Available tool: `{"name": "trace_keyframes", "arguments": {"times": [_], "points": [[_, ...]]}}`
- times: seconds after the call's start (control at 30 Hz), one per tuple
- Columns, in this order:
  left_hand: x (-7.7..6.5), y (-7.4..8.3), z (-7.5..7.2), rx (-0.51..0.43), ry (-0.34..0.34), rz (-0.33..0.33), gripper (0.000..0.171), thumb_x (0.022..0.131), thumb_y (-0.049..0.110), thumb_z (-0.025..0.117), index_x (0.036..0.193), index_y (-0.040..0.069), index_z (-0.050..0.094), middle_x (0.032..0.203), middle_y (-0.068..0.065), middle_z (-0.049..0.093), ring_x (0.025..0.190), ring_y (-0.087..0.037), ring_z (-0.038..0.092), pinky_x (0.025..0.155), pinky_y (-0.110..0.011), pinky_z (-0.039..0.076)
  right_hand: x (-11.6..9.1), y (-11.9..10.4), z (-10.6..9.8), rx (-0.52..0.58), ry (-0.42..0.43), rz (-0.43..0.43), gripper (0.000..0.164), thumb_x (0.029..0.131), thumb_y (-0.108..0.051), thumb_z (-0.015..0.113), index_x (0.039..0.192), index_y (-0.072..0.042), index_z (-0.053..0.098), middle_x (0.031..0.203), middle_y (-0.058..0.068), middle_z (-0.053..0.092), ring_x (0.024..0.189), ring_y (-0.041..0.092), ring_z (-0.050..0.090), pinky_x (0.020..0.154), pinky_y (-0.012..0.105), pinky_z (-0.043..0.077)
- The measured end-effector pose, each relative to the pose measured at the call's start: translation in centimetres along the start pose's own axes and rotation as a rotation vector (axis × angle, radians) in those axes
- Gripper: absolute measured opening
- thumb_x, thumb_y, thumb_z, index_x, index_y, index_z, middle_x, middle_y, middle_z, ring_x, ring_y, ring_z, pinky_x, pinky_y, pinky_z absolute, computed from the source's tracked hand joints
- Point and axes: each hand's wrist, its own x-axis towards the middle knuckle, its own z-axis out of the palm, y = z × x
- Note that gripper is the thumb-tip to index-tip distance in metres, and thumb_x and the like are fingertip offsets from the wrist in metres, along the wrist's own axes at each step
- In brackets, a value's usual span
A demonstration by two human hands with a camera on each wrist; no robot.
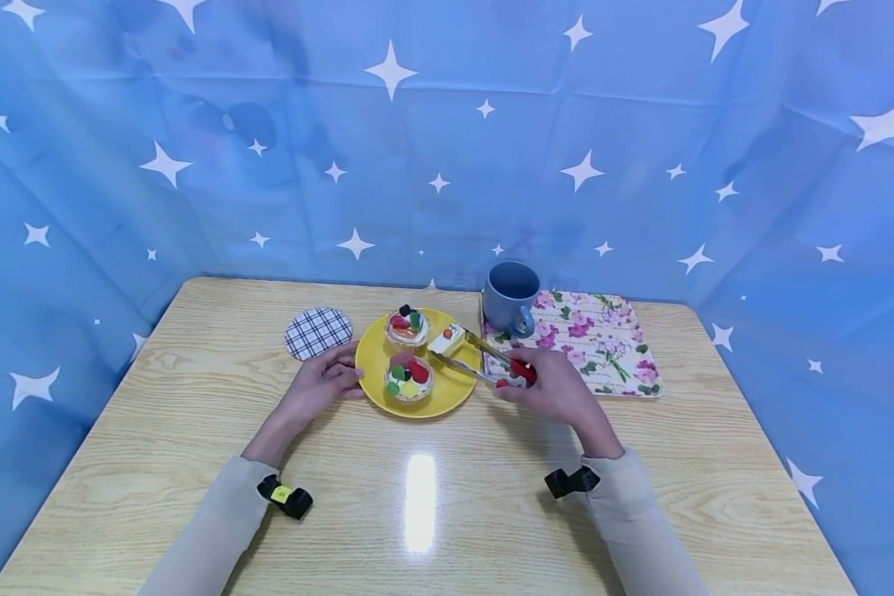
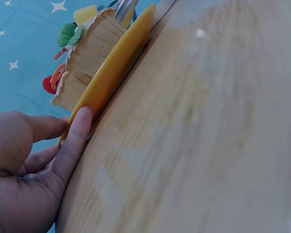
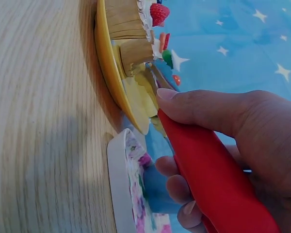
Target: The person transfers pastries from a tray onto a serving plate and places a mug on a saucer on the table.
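Note:
A yellow plate (image 1: 447, 401) on the table bears two fruit-topped cupcakes, one (image 1: 406, 328) behind the other (image 1: 410, 381). My left hand (image 1: 324, 382) holds the plate's left rim; in the left wrist view, thumb and fingers (image 2: 73, 141) pinch its edge. Red-handled metal tongs (image 1: 522, 374) are gripped in my right hand (image 1: 555, 387). Their tips lie on both sides of a small white cake slice (image 1: 447, 339) with an orange-red topping, at the plate's right part. Whether the slice touches the plate cannot be told. The red handle (image 3: 208, 170) fills much of the right wrist view.
Right of the plate lies a floral tray (image 1: 588, 352), with a blue mug (image 1: 510, 302) on its left back corner. A checked round coaster (image 1: 318, 329) lies behind my left hand. A blue star-patterned curtain (image 1: 447, 132) hangs behind the table.

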Motion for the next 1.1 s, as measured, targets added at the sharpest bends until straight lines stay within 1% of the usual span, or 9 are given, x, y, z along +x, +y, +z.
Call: {"name": "trace_keyframes", "arguments": {"times": [0.23, 0.5, 0.67, 0.9, 1.1], "points": [[-0.05, 0.0, -0.01, 0.003, 0.0, 0.001, 0.059, 0.103, 0.007, 0.06, 0.158, 0.01, 0.039, 0.129, -0.02, 0.055, 0.105, -0.015, 0.07, 0.089, -0.033, 0.067, 0.12, -0.1, 0.32, -0.013, -0.008, -0.023, 0.059, 0.084, -0.034, 0.085, 0.133, -0.007, 0.067, 0.097, 0.012, 0.069, 0.075, 0.02, 0.051, 0.06, 0.027, 0.041], [-0.06, -0.03, -0.02, -0.001, 0.001, 0.004, 0.059, 0.103, 0.007, 0.06, 0.158, 0.01, 0.039, 0.128, -0.019, 0.055, 0.105, -0.015, 0.069, 0.089, -0.033, 0.067, 0.01, -0.31, 0.73, -0.031, 0.009, -0.049, 0.056, 0.083, -0.035, 0.086, 0.128, -0.006, 0.069, 0.095, 0.012, 0.07, 0.074, 0.019, 0.052, 0.059, 0.027, 0.042], [-0.06, 0.0, 0.0, 0.002, 0.001, 0.006, 0.059, 0.103, 0.007, 0.06, 0.158, 0.01, 0.039, 0.127, -0.02, 0.055, 0.104, -0.015, 0.07, 0.088, -0.033, 0.067, -0.08, -0.42, 0.68, -0.045, 0.007, -0.052, 0.054, 0.083, -0.035, 0.086, 0.126, -0.006, 0.07, 0.091, 0.011, 0.068, 0.072, 0.019, 0.05, 0.058, 0.027, 0.039], [-0.09, 0.08, 0.03, -0.004, 0.002, 0.008, 0.059, 0.102, 0.007, 0.06, 0.158, 0.01, 0.039, 0.128, -0.02, 0.055, 0.105, -0.015, 0.07, 0.089, -0.033, 0.067, -0.14, -0.48, 0.39, -0.031, -0.031, -0.017, 0.059, 0.084, -0.036, 0.085, 0.131, -0.005, 0.067, 0.098, 0.013, 0.07, 0.075, 0.019, 0.052, 0.059, 0.027, 0.041], [-0.13, 0.12, 0.04, -0.005, -0.004, 0.005, 0.06, 0.103, 0.007, 0.06, 0.158, 0.01, 0.038, 0.129, -0.02, 0.056, 0.105, -0.015, 0.07, 0.089, -0.032, 0.067, -0.18, -0.51, 0.17, -0.027, -0.042, 0.007, 0.063, 0.084, -0.037, 0.085, 0.135, -0.006, 0.066, 0.098, 0.013, 0.069, 0.077, 0.021, 0.052, 0.06, 0.027, 0.042]]}}
